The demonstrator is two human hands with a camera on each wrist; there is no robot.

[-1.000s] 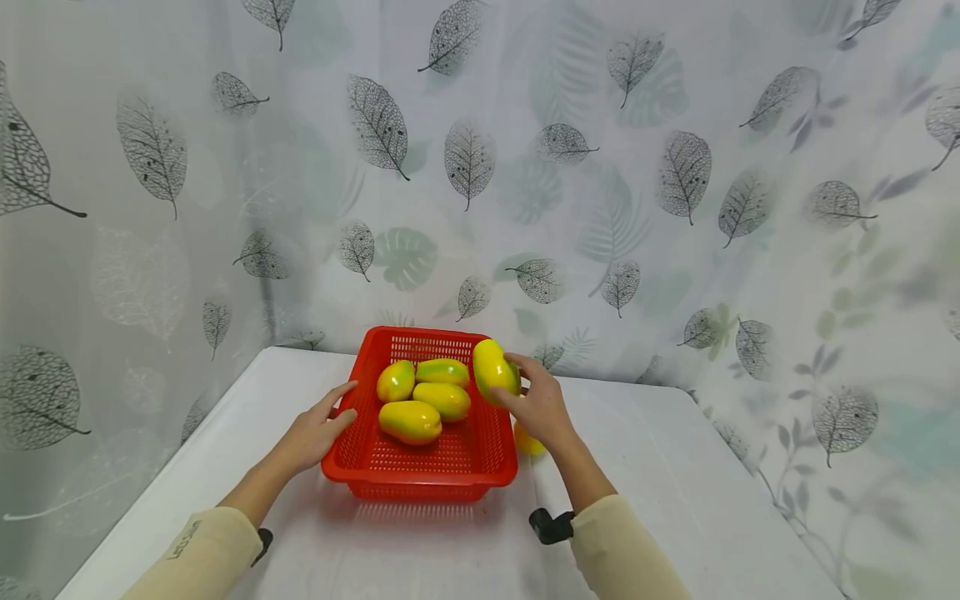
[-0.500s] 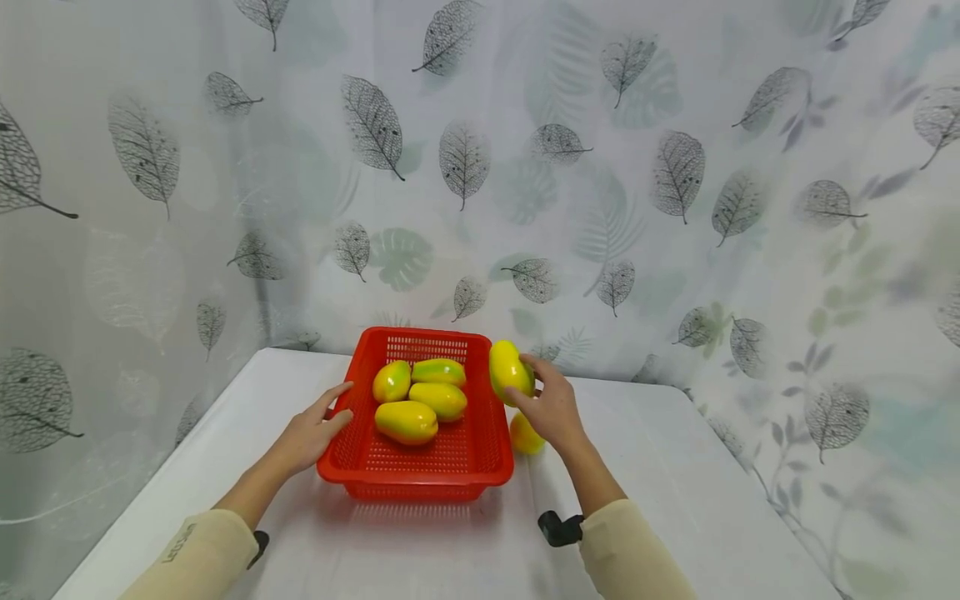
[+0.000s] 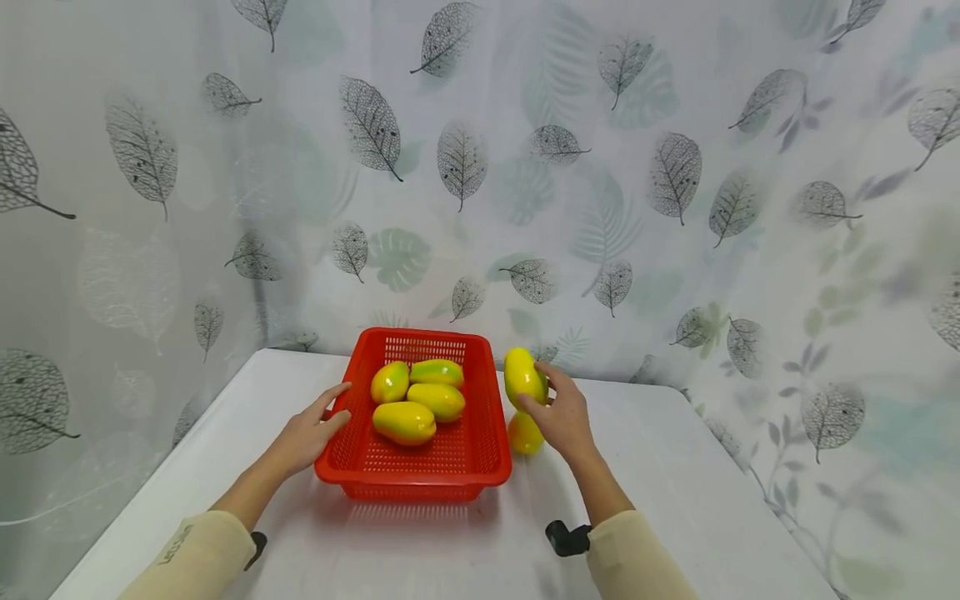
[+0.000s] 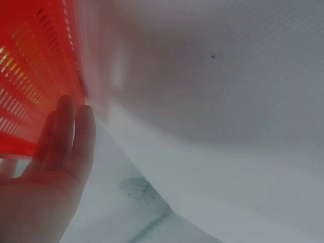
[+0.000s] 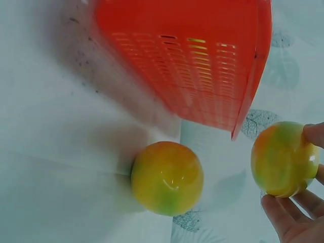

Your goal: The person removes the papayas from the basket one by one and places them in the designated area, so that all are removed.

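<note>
My right hand holds a glossy yellow-green mango between thumb and fingers, up beside the basket's right rim. In the right wrist view this mango shows an orange tinge, with fingertips at its edges. A second mango lies on the table just right of the basket, partly behind the held one. Several more mangoes lie inside the red perforated basket. At the basket's left side is my left hand; the left wrist view shows its fingers nearly straight along the outer wall.
The basket stands on a white-covered table, toward its back. Behind the table hangs a pale curtain with leaf prints. A dark camera mount sits at my right wrist.
My right hand has moved right with the mango, from over the basket's right rim to beyond it, and slightly down. The left hand stays at the basket's left side. The view has shifted slightly.
</note>
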